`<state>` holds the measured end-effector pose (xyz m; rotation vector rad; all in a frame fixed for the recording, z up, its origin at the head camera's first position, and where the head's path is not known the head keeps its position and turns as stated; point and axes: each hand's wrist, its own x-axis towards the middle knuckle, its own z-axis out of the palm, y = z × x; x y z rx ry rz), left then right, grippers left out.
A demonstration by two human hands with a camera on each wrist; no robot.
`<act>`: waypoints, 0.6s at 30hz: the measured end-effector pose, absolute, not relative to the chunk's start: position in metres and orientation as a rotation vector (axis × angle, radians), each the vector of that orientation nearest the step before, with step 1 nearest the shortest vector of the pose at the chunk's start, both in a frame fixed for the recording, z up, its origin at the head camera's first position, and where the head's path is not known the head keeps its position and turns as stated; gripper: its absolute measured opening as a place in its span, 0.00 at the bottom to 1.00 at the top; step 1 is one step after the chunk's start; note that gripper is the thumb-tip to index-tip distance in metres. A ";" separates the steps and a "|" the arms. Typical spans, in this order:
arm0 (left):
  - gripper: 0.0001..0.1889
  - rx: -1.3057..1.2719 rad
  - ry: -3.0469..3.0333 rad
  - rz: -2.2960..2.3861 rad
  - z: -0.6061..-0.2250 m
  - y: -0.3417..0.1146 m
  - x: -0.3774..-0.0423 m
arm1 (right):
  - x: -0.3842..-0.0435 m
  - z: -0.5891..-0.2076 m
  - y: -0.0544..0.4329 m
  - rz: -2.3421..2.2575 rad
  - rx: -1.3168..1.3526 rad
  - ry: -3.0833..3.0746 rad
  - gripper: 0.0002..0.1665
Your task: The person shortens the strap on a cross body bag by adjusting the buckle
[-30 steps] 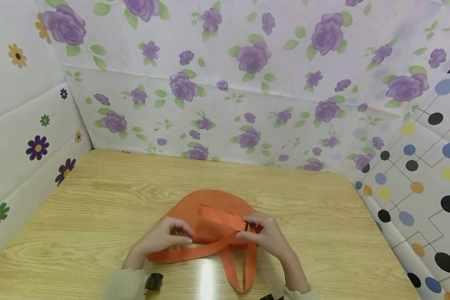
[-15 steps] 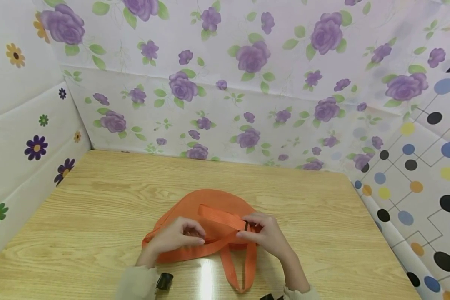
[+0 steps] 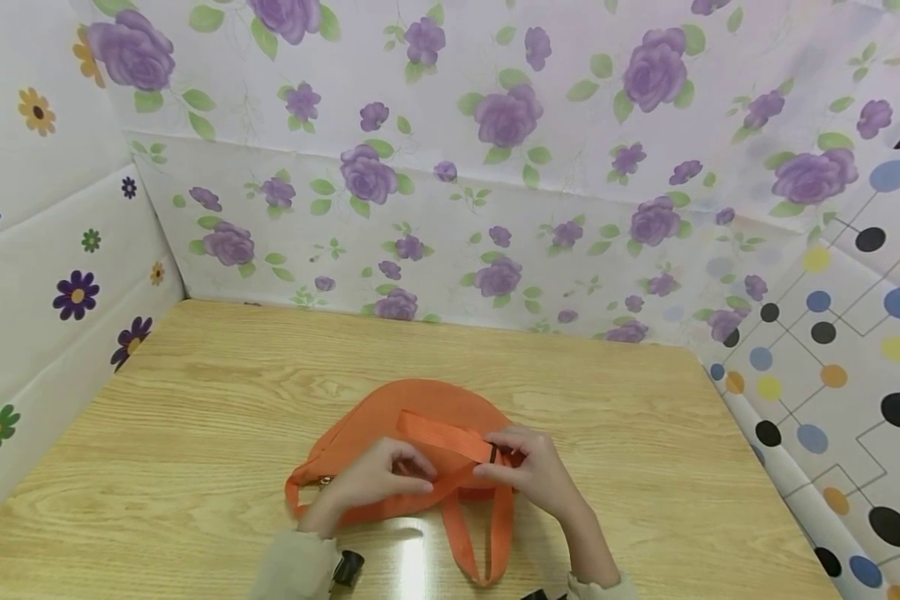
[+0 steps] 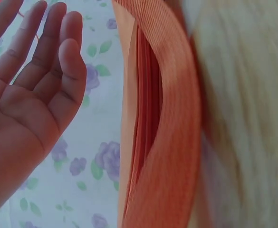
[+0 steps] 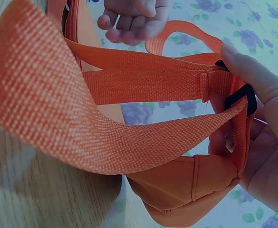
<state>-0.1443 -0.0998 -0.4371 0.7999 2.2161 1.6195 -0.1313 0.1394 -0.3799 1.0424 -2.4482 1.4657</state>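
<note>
An orange fabric bag (image 3: 427, 397) with webbing straps lies on the table in front of me. My right hand (image 3: 542, 473) pinches one orange strap (image 3: 442, 436) by its black slider buckle (image 3: 492, 452), which shows larger in the right wrist view. That strap stands raised off the bag. My left hand (image 3: 381, 481) hovers over the bag's near side, fingers loosely bent, holding nothing. In the left wrist view the left palm (image 4: 29, 99) is apart from the wide strap (image 4: 177, 118) and the red-orange zipper edge (image 4: 148, 95). A metal zipper pull (image 3: 325, 481) shows at the bag's left end.
The wood-grain table (image 3: 607, 400) extends around the bag. A flowered sheet (image 3: 450, 208) closes off the back, with patterned sheets on the left and right sides. A strap loop (image 3: 461, 537) hangs toward the table's near side.
My left hand has moved right along the bag's near edge, toward the raised strap, uncovering the bag's left end and zipper pull. My right hand has stayed at the buckle.
</note>
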 end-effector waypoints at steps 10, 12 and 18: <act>0.13 0.835 2.207 1.601 -0.437 -0.087 -0.144 | -0.137 -0.392 0.142 1.478 1.035 -2.450 0.13; 0.13 0.835 2.200 1.610 -0.437 -0.084 -0.145 | -0.140 -0.399 0.145 1.478 1.032 -2.452 0.13; 0.18 0.802 2.169 1.626 -0.437 -0.078 -0.146 | -0.147 -0.411 0.148 1.459 1.033 -2.450 0.13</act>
